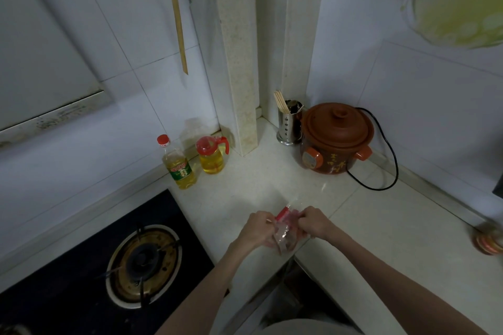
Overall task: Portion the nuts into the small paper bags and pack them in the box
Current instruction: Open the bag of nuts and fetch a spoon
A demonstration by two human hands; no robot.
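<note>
1. The left hand (258, 228) and right hand (313, 221) both pinch a clear bag (285, 234) with a red strip along its top.
2. The bag hangs just above the table (381, 239) edge, well in front of the brown pot (336, 137).
3. Left of the pot stand a metal cup (289, 128) and two oil bottles (178, 163).
4. A burner (144, 261) lies far left of it.

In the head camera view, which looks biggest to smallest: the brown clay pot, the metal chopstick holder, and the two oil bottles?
1. Brown clay pot
2. Tall oil bottle
3. Metal chopstick holder and squat oil bottle look about alike; the holder stands farther back, so no ranking between them.
</note>
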